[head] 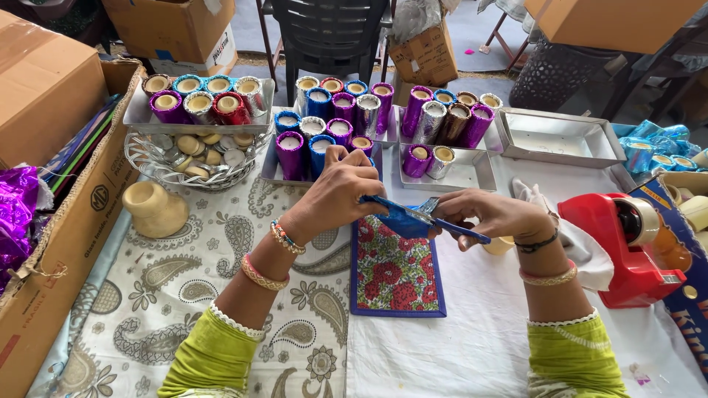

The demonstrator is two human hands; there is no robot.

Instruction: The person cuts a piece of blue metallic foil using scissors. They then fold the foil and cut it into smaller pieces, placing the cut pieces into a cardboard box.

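A paisley-clothed worktop (184, 295) fills the frame, with trays of foil-wrapped cylinders (332, 121) at the top. At centre, above a floral mat (394, 273), my left hand (339, 193) and right hand (483, 214) both pinch a blue foil sheet (402, 218).

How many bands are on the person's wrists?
4: beaded bracelet and gold bangle on the left wrist; black thread and second bangle on the right. Sleeves may hide more.
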